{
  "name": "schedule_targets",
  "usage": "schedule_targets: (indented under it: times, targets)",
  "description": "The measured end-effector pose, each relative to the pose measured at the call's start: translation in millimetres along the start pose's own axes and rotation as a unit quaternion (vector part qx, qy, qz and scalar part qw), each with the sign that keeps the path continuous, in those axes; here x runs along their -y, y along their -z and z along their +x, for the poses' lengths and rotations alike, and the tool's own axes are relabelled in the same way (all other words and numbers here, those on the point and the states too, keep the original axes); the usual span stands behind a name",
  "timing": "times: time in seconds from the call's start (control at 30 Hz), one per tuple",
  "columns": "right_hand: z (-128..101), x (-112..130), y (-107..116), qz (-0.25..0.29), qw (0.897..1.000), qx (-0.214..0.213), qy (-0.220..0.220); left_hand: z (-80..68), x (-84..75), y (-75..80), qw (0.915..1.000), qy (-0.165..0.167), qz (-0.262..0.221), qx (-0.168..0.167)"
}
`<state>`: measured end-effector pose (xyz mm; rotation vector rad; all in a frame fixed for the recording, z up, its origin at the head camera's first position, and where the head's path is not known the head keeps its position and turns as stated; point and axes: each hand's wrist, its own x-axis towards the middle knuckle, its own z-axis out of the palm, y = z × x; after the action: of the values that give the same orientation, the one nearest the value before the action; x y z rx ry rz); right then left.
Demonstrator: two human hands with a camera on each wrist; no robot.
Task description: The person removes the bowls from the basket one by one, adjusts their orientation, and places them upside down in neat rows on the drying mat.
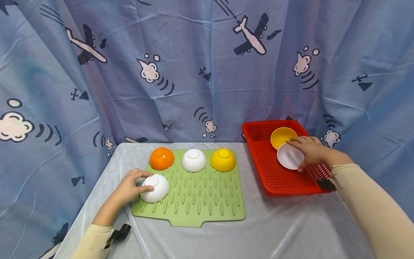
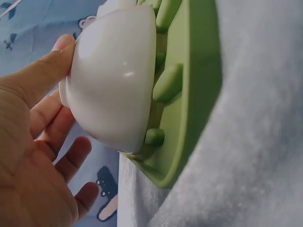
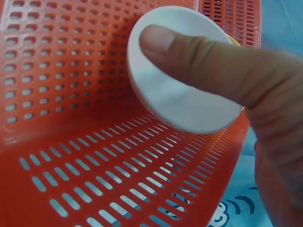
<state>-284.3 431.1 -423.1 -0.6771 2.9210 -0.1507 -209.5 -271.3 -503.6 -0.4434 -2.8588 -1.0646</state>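
Observation:
My left hand pinches the foot of an upside-down white bowl at the front left of a green drying mat. In the left wrist view, the thumb lies against that bowl, whose rim is down on the mat's ridges. Over the red basket, my right hand grips another white bowl by its rim. The right wrist view shows the thumb inside this bowl; the other fingers are hidden behind it. A yellow bowl sits beside it in the basket.
Along the mat's back edge, an orange bowl, a white bowl and a yellow bowl stand upside down in a row. A grey cloth covers the table. Behind it hangs a blue curtain with airplane prints.

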Motion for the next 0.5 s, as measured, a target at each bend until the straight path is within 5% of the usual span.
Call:
schedule_targets:
  times: [0.5]
  targets:
    - [10,-6,-8,0.0,1.0,-0.008,-0.026,1.3,1.0,1.8,0.9999,-0.002,-0.013,0.007]
